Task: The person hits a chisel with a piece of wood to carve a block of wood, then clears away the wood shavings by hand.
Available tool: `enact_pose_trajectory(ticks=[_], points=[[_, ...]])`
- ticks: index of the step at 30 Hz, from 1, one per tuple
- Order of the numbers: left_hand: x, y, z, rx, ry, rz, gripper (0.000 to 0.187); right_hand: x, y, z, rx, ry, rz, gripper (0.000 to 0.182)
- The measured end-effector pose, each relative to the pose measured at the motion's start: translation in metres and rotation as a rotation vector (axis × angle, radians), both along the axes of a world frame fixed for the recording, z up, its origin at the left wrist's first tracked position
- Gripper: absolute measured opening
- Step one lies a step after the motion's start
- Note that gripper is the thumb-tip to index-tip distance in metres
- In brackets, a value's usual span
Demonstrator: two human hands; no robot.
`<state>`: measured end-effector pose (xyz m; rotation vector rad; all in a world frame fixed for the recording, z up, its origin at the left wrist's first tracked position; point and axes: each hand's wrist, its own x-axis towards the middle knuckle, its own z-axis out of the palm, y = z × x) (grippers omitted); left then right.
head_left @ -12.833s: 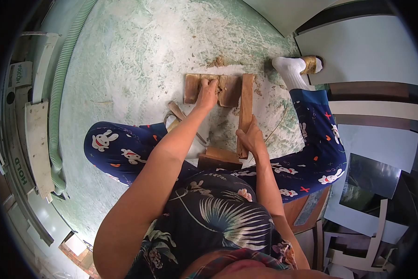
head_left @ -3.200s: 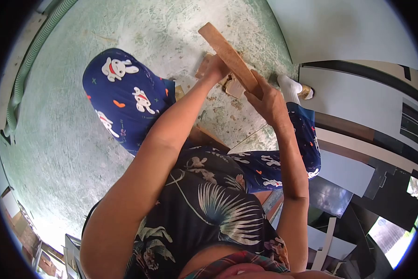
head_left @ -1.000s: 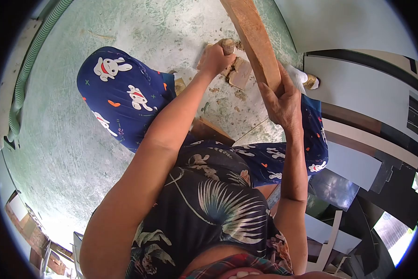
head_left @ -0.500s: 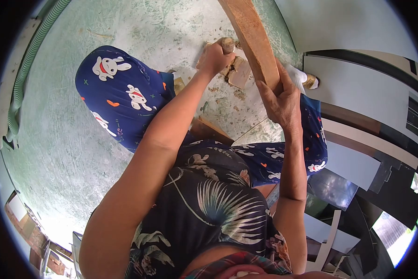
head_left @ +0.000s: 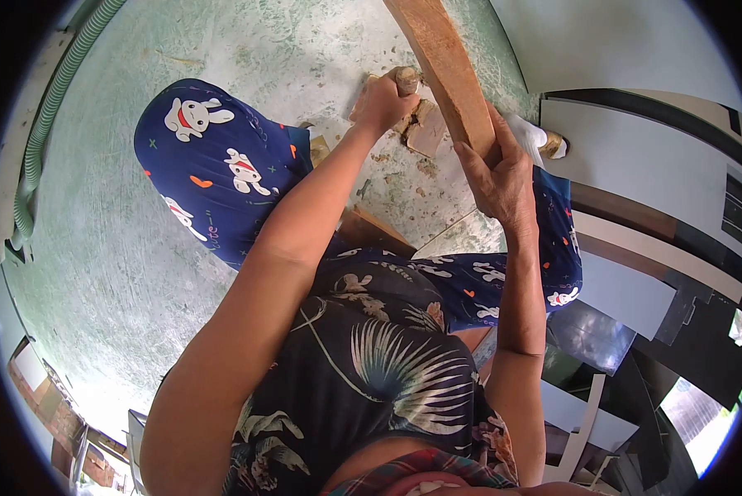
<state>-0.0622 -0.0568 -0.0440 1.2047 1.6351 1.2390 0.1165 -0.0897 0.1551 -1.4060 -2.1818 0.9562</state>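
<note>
My left hand (head_left: 379, 107) is closed around a thick round wooden handle (head_left: 406, 80), its blunt end facing up at me. Whatever lies below the handle is hidden by my fist. Under and beside that fist is a pale block (head_left: 426, 131) on the floor, with a dark broken gap along its edge and crumbs around it. My right hand (head_left: 503, 178) grips the near end of a long, thick piece of wood (head_left: 449, 74). This piece slants up past the block's right side and runs out of the top of the view.
Green-grey floor (head_left: 115, 273) surrounds my legs in rabbit-print trousers (head_left: 214, 165). A ribbed green hose (head_left: 45, 116) runs along the left. Flat panels (head_left: 635, 149) stand at the right, near a foot in a white sock (head_left: 530, 136). A brown board (head_left: 375, 231) lies between my legs.
The handle in my left hand and the far part of the long wood have shifted very slightly. Both hands keep the same hold.
</note>
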Motion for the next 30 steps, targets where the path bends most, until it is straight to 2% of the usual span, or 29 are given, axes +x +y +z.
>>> enact_pose_trajectory(ticks=[4, 7, 10, 11, 13, 14, 17, 18, 22, 25, 30], points=[[0.002, 0.004, -0.016, 0.084, -0.032, 0.007, 0.029, -0.004, 0.004, 0.006, 0.074, -0.003, 0.023, 0.06], [0.003, 0.002, -0.015, 0.065, -0.022, -0.007, 0.032, -0.011, 0.002, 0.014, 0.123, 0.126, 0.021, 0.06], [0.001, 0.002, -0.012, -0.041, 0.02, -0.035, 0.036, -0.005, 0.007, -0.008, 0.154, 0.014, 0.03, 0.061], [0.001, 0.004, -0.012, -0.079, 0.032, -0.043, 0.038, 0.0, 0.011, -0.018, 0.091, -0.087, 0.046, 0.061], [0.008, -0.005, -0.01, -0.007, 0.03, -0.025, 0.041, 0.006, 0.018, -0.031, -0.038, -0.284, 0.069, 0.062], [0.011, -0.007, -0.009, 0.027, 0.027, -0.01, 0.043, 0.01, 0.017, -0.035, 0.029, -0.354, 0.08, 0.061], [0.008, -0.009, 0.018, -0.139, 0.075, -0.068, 0.042, 0.009, 0.009, -0.02, 0.05, -0.152, 0.045, 0.061], [0.006, -0.006, 0.015, -0.098, -0.052, -0.086, 0.041, 0.006, 0.006, -0.011, 0.015, -0.087, 0.008, 0.061], [-0.001, 0.006, 0.006, 0.007, 0.133, 0.01, 0.028, 0.008, 0.002, 0.005, 0.035, 0.007, -0.049, 0.06], [0.0, 0.002, 0.005, 0.087, 0.081, 0.03, 0.028, 0.01, 0.005, 0.003, -0.003, -0.032, -0.057, 0.06], [0.001, -0.001, -0.003, 0.034, 0.081, 0.008, 0.027, 0.009, 0.001, 0.0, 0.012, -0.068, -0.024, 0.061]])
